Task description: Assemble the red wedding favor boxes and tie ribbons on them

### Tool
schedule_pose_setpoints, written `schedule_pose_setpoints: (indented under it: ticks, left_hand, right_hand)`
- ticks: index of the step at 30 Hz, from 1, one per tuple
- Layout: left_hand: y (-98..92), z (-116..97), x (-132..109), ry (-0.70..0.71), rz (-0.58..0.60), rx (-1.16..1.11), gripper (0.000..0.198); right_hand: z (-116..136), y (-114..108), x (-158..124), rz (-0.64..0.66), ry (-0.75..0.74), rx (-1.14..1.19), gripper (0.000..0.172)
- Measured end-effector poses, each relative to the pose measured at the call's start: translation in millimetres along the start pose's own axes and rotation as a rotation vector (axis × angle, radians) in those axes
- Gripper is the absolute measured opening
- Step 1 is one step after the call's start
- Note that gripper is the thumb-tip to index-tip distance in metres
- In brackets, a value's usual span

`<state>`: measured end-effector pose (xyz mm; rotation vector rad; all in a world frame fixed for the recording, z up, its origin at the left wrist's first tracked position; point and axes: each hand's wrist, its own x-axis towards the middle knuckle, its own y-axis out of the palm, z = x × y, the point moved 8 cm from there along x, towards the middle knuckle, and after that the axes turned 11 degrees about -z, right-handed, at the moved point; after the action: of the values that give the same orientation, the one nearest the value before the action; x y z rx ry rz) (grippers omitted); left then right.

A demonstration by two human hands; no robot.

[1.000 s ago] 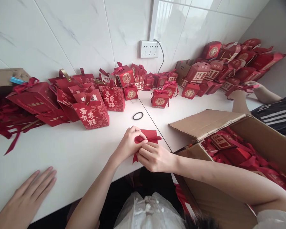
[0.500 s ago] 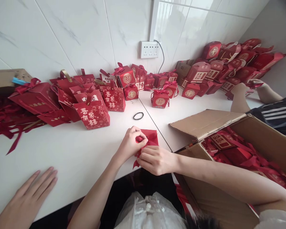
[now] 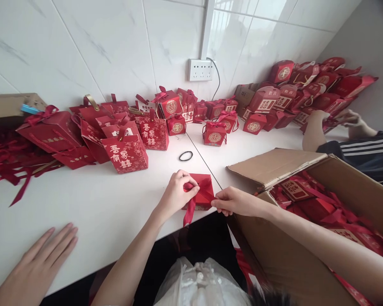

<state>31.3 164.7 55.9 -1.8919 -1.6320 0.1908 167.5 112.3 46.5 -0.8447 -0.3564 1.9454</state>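
Observation:
A small red gift box (image 3: 204,180) lies near the table's front edge, with red ribbon (image 3: 189,211) crossing its top and one tail hanging over its front left. My left hand (image 3: 180,189) is closed in a pinch on the ribbon at the left of the box top. At the box's right edge my right hand (image 3: 227,200) pinches another stretch of the ribbon, drawn taut across the top. Part of the box and the ribbon's middle are hidden by my left hand.
A black ring band (image 3: 185,156) lies behind the box. Red gift bags (image 3: 125,154) and boxes (image 3: 214,134) line the wall. At right stands an open carton (image 3: 277,168) of red boxes. Another person's hand (image 3: 43,259) rests flat at left; another person works at far right.
My right hand has moved right from the box's front to its right edge, pulling the ribbon out sideways. My left hand stays put. More of the box top now shows.

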Motion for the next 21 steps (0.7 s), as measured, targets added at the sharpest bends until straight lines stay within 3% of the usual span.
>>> schedule_pose_setpoints:
  ticks: [2, 3, 5, 7, 8, 11, 14, 17, 21]
  left_hand:
    - [0.1, -0.8, -0.3, 0.0, 0.012, -0.01, 0.009]
    - [-0.6, -0.9, -0.5, -0.002, 0.009, -0.028, 0.008]
    - [-7.2, 1.5, -0.1, -0.03, -0.058, -0.083, 0.014]
    - [-19.1, 9.9, -0.3, -0.11, -0.198, -0.132, 0.025]
    - [-24.1, 15.9, -1.2, -0.169, -0.259, -0.141, 0.027]
    - [-22.8, 27.7, -4.0, -0.302, -0.23, -0.121, 0.028]
    - [-17.9, 26.2, -7.3, -0.313, -0.156, -0.082, 0.034]
    - [-18.9, 23.8, -13.8, -0.319, -0.201, -0.077, 0.038]
    - [-13.9, 25.5, -22.1, -0.33, -0.219, -0.102, 0.038]
  right_hand:
    - [-2.9, 1.5, -2.4, 0.152, 0.037, 0.004, 0.04]
    - [-4.1, -4.2, -0.8, 0.157, 0.06, -0.02, 0.043]
    - [-2.8, -29.1, 10.0, -0.025, 0.082, -0.121, 0.05]
    - [4.8, -54.4, 22.3, -0.281, 0.07, -0.237, 0.056]
    - [9.3, -59.2, 28.3, -0.347, 0.054, -0.28, 0.058]
    - [15.5, -50.7, 44.9, -0.35, 0.027, -0.323, 0.059]
    - [15.7, -39.8, 49.4, -0.333, -0.01, -0.261, 0.048]
    - [12.5, -34.1, 42.8, -0.297, -0.047, -0.112, 0.037]
    - [5.9, -34.9, 32.1, -0.29, -0.064, -0.061, 0.037]
